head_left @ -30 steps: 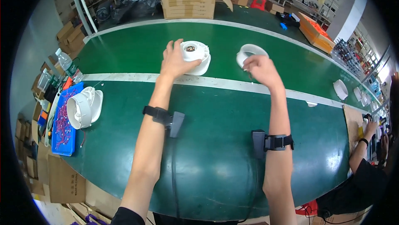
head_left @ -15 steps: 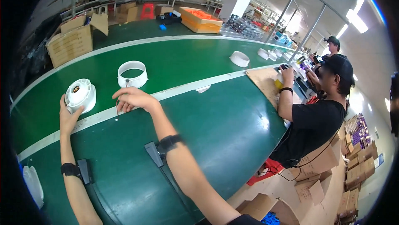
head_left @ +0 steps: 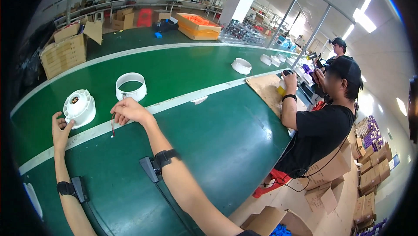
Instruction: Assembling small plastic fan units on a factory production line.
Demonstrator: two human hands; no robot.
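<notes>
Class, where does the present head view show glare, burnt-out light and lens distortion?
Head view: glare whitens a patch of the table at right; the lamps burn out to white; the belt's far edge bows; corners go black.

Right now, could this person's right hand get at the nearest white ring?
Probably yes: the right hand is at the near side of the white ring, and nothing visible blocks the way, though a thin wire hangs by the hand.

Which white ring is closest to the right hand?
The white ring just beyond the right hand, immediately right of the white housing. The other rings sit well farther right along the green belt.
</notes>
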